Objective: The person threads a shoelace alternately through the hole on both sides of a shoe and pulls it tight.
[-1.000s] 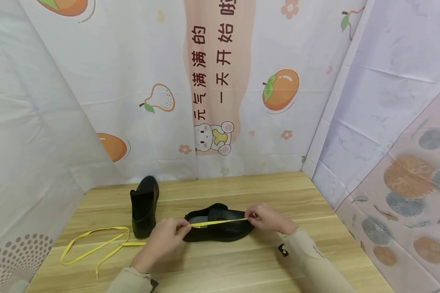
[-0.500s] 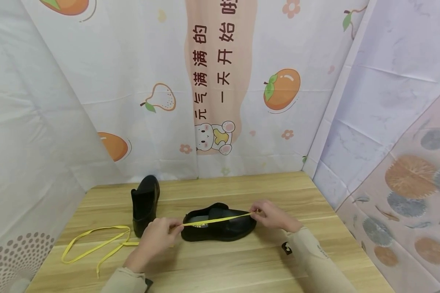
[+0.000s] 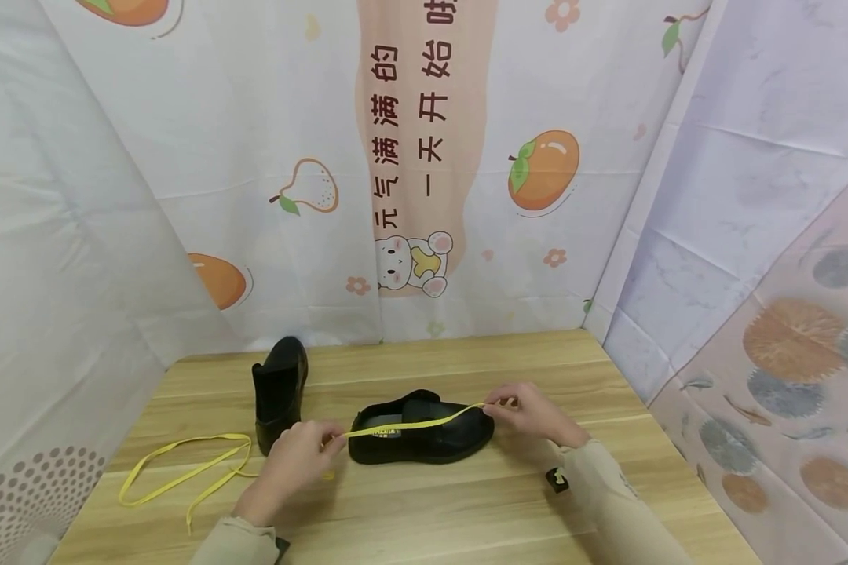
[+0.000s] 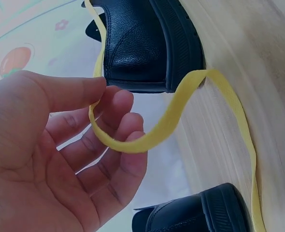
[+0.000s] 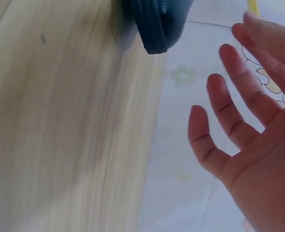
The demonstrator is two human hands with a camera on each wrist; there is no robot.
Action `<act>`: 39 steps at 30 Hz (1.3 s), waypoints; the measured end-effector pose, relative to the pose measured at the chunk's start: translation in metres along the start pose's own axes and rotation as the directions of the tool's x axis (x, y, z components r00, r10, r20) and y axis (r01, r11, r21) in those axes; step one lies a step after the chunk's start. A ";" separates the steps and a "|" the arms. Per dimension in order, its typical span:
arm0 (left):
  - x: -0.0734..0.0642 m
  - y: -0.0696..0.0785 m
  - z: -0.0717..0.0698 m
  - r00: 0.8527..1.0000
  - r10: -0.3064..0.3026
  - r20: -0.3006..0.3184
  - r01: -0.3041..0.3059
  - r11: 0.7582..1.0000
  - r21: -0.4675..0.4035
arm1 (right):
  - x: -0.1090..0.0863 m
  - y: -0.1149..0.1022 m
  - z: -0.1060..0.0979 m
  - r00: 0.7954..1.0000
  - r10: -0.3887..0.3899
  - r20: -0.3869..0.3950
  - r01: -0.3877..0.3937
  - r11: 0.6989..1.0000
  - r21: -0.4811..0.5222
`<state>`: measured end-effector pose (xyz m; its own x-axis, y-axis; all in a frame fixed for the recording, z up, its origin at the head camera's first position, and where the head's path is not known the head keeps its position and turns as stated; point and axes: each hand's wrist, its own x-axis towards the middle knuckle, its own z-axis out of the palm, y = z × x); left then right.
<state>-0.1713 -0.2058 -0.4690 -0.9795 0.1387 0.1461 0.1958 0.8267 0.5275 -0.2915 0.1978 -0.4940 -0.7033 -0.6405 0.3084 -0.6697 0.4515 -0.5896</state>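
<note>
Yellow shoelace (image 3: 410, 426) hangs slack above blk loafer (image 3: 424, 447); L hand (image 3: 298, 461) & R hand (image 3: 531, 412) each pinch it, otherwise loosely curled.

yellow lace (image 3: 413, 426): flat, narrow, held up in a slack curve over the black shoe (image 3: 431, 450) (more of it lies loosely looped on the wooden tabletop (image 3: 424, 518), further left)
black shoe: leathery slip-on, upright on its sole, toe pointing right
</note>
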 end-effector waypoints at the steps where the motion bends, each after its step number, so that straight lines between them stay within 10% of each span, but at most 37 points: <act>1: 0.000 0.000 0.000 1.000 0.000 0.005 0.000 1.000 0.002 | 0.000 0.000 0.001 1.000 -0.002 -0.022 0.002 1.000 0.024; 10: 0.000 0.007 0.007 0.998 0.055 -0.008 -0.055 0.998 0.025 | 0.006 -0.005 0.001 0.978 0.065 -0.198 -0.010 0.964 0.265; 20: 0.013 0.039 0.021 0.967 0.253 0.025 -0.254 0.967 0.004 | 0.007 -0.015 -0.004 0.964 0.143 -0.223 -0.029 0.894 0.447; 39: 0.041 0.066 0.053 0.956 0.292 0.000 -0.292 0.956 -0.036 | 0.016 -0.019 0.012 0.981 0.125 -0.151 -0.027 0.851 0.524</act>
<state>-0.2005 -0.1165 -0.4723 -0.8794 0.3743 0.2941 0.4751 0.7299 0.4914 -0.2875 0.1713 -0.4865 -0.8092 -0.4779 0.3417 -0.4257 0.0761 -0.9017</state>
